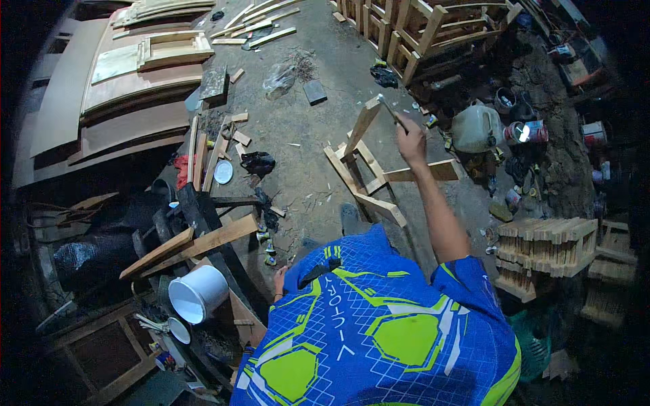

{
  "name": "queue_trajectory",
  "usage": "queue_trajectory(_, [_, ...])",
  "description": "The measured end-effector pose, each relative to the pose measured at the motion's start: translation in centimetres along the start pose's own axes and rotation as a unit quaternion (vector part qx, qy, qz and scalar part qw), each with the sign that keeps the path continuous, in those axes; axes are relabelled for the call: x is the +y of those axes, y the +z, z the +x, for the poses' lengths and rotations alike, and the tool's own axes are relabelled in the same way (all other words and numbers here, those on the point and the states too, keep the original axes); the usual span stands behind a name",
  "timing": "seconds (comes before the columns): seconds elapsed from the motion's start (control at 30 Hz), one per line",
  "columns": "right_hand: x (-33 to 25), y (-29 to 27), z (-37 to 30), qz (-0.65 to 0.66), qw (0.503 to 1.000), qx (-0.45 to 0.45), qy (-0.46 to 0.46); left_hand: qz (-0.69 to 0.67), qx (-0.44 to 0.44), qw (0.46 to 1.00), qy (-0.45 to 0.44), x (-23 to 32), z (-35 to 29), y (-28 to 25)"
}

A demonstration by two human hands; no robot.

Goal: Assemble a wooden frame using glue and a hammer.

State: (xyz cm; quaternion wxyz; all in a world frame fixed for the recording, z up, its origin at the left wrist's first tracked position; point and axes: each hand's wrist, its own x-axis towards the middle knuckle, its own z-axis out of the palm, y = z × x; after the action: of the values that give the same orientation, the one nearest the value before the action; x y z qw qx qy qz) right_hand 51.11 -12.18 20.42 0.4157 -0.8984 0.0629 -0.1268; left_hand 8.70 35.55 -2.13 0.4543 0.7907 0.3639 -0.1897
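Note:
My right hand [411, 143] is closed around the handle of a thin, stick-like hand tool [388, 107]; its exact kind cannot be made out. The tool's far end meets the top of an upright wooden leg [365, 122]. That leg belongs to a small pale wooden frame [370, 166] standing on the floor, with other legs slanting out to the right and toward me. My left hand [279, 281] is low beside my blue shirt, apart from the frame. Its fingers are mostly hidden by the shirt.
Stacked wooden panels [145, 101] lie at the left, and frames [413, 34] stand at the far right. A jerrycan [477, 128] and a pile of cut wood [545, 247] are to the right. A white bucket [198, 294] and loose planks [203, 243] lie near left.

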Motion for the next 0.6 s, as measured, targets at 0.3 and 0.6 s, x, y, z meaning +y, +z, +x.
queue_trajectory(0.3, [-4.1,0.3,-3.5,-0.107,0.990,-0.001,-0.092,-0.019,-0.005,1.000,0.006,-0.1,1.3,-1.1])
queue_trajectory(0.6, [-3.7,-0.7,-2.2,-0.130,0.984,0.016,-0.123,-0.024,-0.014,1.000,0.014,1.4,2.2,-1.4])
